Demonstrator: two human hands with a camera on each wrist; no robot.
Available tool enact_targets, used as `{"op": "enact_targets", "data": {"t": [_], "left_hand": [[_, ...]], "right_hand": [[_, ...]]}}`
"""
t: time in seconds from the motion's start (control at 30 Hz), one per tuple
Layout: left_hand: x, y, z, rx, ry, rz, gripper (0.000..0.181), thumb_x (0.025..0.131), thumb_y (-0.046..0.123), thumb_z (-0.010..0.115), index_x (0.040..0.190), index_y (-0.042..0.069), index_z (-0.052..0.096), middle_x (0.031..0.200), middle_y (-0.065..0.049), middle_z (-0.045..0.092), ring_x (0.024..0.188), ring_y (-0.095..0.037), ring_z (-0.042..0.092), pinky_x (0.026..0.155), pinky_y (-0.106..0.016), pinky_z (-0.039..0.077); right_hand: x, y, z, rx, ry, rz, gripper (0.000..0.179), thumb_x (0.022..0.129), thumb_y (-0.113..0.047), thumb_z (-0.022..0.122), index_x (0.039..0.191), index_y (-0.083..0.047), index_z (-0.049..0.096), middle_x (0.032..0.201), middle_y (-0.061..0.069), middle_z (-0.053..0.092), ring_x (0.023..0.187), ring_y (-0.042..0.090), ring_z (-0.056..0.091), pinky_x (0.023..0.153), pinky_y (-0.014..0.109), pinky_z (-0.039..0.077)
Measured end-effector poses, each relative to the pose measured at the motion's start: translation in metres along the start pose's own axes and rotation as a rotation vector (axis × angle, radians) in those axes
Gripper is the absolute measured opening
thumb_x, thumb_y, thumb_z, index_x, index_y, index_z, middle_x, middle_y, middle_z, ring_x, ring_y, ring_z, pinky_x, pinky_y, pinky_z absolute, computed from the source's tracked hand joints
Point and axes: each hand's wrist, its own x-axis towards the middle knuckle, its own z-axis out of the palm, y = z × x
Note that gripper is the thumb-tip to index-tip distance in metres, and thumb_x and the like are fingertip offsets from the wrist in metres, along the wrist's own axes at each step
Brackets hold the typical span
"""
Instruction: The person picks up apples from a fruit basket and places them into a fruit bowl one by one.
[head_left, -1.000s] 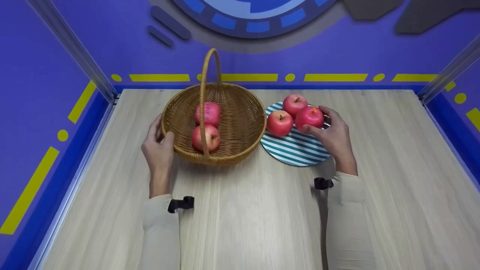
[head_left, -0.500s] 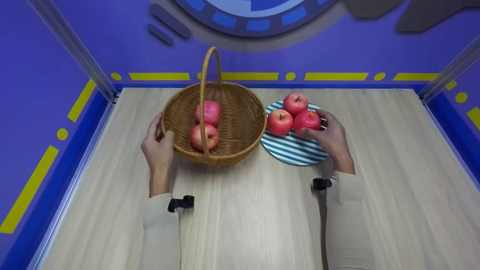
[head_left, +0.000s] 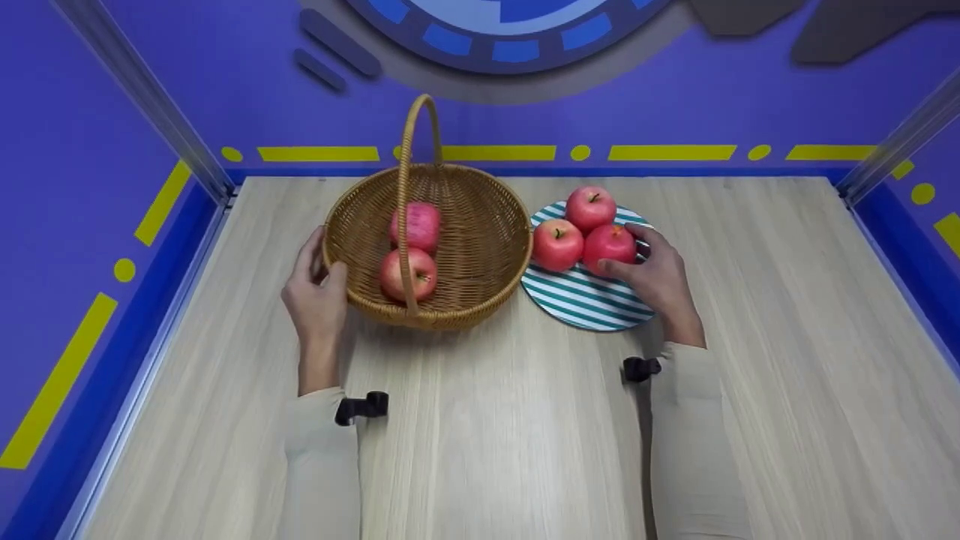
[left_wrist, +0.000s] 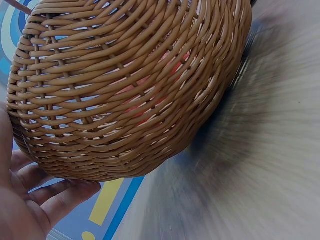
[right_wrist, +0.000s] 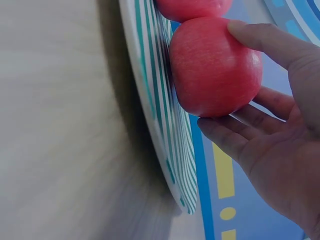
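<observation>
While I watch from the head camera, the scene reads as follows.

Table edges: the wooden table [head_left: 495,435] runs to purple walls on the left, right and back; I see bare wood in front of both forearms and a wide open strip to the right of the plate.
Gap between containers: the basket [head_left: 480,300] and the striped plate [head_left: 585,304] sit just beside each other, rims nearly touching.
Left hand: my left hand [head_left: 316,292] rests against the basket's left wall, thumb on the rim, fingers fairly straight along the weave; the left wrist view shows them under the curve of the side [left_wrist: 65,195].
Right hand: my right hand [head_left: 654,276] curls round the near apple [head_left: 609,244] on the plate, thumb in front, fingers [right_wrist: 235,140] behind; the apple sits on the plate's surface.
Basket contents: two red apples, one near [head_left: 409,274], one further back [head_left: 416,225], under the upright handle [head_left: 409,172].
Plate contents: three apples close together, the held one, one left of it [head_left: 556,244], one behind [head_left: 590,208].
</observation>
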Motion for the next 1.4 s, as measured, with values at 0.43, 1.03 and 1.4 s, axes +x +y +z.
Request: {"op": "enact_targets", "data": {"t": [0.43,1.03,1.4], "left_hand": [[0.0001,0.0005,-0.0002,0.000,-0.003,0.005,0.054,0.092,-0.003,0.060,0.145,0.005,0.065,0.140,-0.011,0.068,0.118,-0.027,0.071,0.095,-0.027,0.058],[-0.0002,-0.0010,0.0000,-0.014,0.001,-0.001,0.054,0.092,-0.001,0.059,0.145,0.006,0.066,0.140,-0.010,0.068,0.120,-0.023,0.070,0.095,-0.026,0.057],[0.0000,-0.0013,0.0001,-0.007,0.003,0.005,0.054,0.092,-0.001,0.059,0.145,0.006,0.066,0.139,-0.009,0.069,0.119,-0.020,0.070,0.095,-0.026,0.057]], "right_hand": [[-0.0009,0.0005,0.0016,0.021,-0.025,0.014,0.083,0.092,-0.021,0.085,0.161,-0.006,0.042,0.158,0.021,0.047,0.143,0.039,0.046,0.113,0.052,0.048],[0.0018,0.0026,0.0037,0.023,-0.023,0.009,0.087,0.091,-0.021,0.086,0.163,-0.005,0.038,0.160,0.020,0.044,0.146,0.037,0.041,0.115,0.050,0.046],[-0.0009,-0.0039,-0.0004,-0.005,-0.001,-0.015,0.087,0.092,-0.024,0.086,0.162,-0.003,0.039,0.161,0.020,0.044,0.147,0.036,0.041,0.117,0.050,0.044]]}}
